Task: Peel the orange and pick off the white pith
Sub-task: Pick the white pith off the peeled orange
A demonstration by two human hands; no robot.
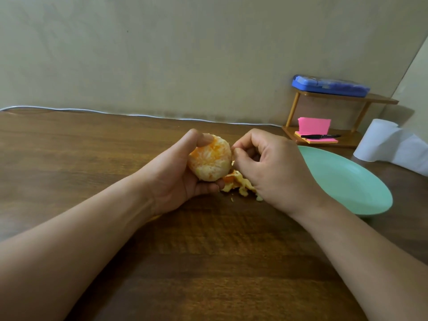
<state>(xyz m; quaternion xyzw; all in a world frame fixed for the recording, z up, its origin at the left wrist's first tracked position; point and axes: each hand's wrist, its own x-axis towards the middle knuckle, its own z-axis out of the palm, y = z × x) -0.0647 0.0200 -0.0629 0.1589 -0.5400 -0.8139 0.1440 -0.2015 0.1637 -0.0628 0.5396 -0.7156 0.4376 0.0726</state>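
Peel off, pith-picking underway at mid-counter.

Left hand (176, 179) cups the orange (209, 158), thumb over the top and fingers under it, held just above the counter (208, 262). Right hand (266, 163) has its fingertips pinched together right at the fruit's right edge, looks like a scrap of pith between them (too small to be sure). Rind is gone from the visible side; flesh shows in orange patches but a white coating covers much of it, so I'd judge peeling done and pith removal partway, with plenty left. Peel scraps (238, 184) lie on the counter just under the hands. Green plate (347, 181) sits near right with nothing visible on it. Far right: paper roll (379, 142), small wooden shelf (335, 137).
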